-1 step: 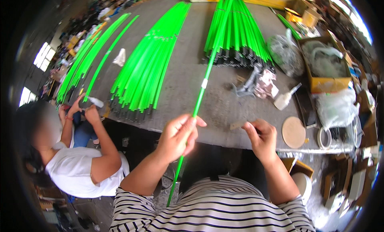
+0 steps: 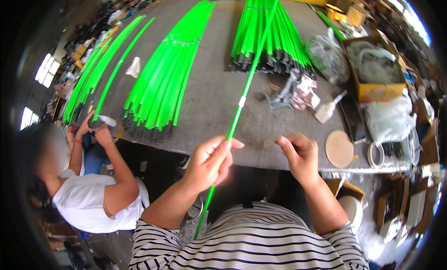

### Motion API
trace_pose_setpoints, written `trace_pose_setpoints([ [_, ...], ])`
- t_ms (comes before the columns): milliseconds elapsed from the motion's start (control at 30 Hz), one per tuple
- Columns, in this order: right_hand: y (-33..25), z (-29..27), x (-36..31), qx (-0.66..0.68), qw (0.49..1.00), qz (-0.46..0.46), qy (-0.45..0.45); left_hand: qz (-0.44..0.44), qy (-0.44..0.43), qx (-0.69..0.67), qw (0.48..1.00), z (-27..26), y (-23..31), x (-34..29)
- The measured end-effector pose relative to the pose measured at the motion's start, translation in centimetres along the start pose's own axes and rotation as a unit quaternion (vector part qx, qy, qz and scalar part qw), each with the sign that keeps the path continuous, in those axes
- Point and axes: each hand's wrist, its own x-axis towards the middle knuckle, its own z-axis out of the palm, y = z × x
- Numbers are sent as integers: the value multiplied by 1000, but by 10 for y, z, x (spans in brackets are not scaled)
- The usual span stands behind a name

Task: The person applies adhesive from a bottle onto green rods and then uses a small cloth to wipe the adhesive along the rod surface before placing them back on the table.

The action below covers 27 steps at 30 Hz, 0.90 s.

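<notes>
My left hand [image 2: 210, 159] is closed around a thin green rod [image 2: 231, 129], which slants from near my waist up and away over the table. A white band [image 2: 242, 101] wraps the rod above that hand. To the right, apart from the rod, my right hand [image 2: 301, 157] is held in a pinch. A small pale piece [image 2: 268, 143] shows beside its fingertips; whether they grip it cannot be told. Beyond the rod lies a bundle of green rods with black ends [image 2: 267, 32]. Another spread of green rods [image 2: 165, 79] lies left of it.
At left, a co-worker in a white shirt [image 2: 100, 200] handles a rod and a small white bottle [image 2: 108, 120]. On the right stand a squeeze bottle [image 2: 326, 111], round tan disc [image 2: 339, 149], tape roll [image 2: 375, 155], plastic bags [image 2: 389, 121] and a yellow box [image 2: 382, 93].
The table scene has shifted slightly left in view. The rod's far end leans a little more to the right, and my right hand sits slightly farther left and higher.
</notes>
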Motion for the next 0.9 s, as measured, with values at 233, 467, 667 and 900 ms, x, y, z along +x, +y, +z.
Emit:
trace_pose_setpoints([
  [233, 10, -5, 6, 420, 879, 224, -35, -95, -86, -130, 983, 44, -33, -5],
  [467, 16, -9, 0, 451, 862, 231, -30, -53, -90, -101, 989, 57, -36, -2],
  [667, 7, -10, -13, 497, 822, 273, -45, -40, -123, -144, 981, 54, -44, -2],
  [900, 9, -5, -20, 474, 831, 287, -45, -47, -103, -109, 988, 58, -42, -6],
])
